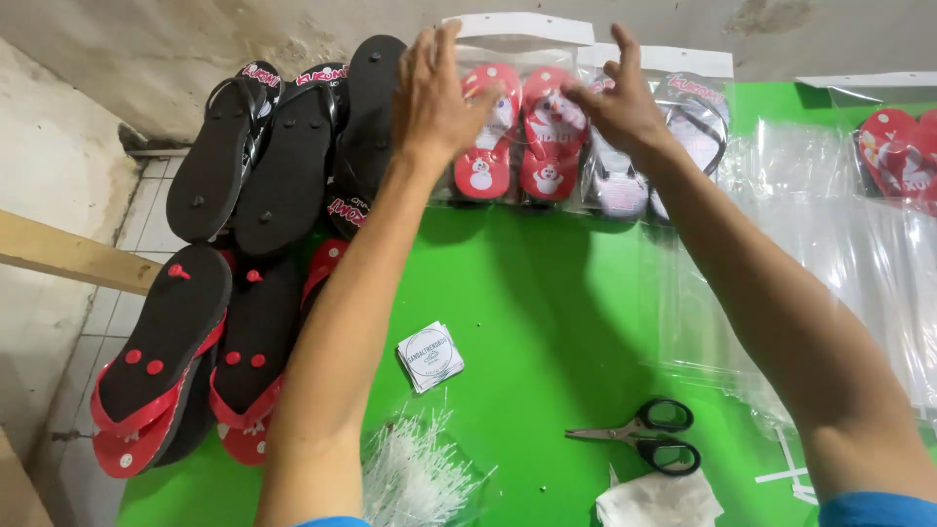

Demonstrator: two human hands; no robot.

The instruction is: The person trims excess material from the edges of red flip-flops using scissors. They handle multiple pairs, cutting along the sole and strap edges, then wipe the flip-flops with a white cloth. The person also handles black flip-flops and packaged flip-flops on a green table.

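Note:
My left hand (436,96) and my right hand (617,98) reach to the far edge of the green table (547,322). Both rest on a clear plastic bag holding a pair of red flip-flops (517,132) that stands against the wall. My left hand grips the bag's left edge with fingers spread. My right hand pinches its right side. Just right of it stands another bagged pair of flip-flops (683,137), pale with dark straps.
Loose black-soled flip-flops (264,166) and red-edged ones (166,361) pile up at the left. Near me lie black-handled scissors (649,436), a stack of small labels (429,356), a bundle of white plastic ties (415,473) and a white tissue (659,500). Empty clear bags (830,254) cover the right.

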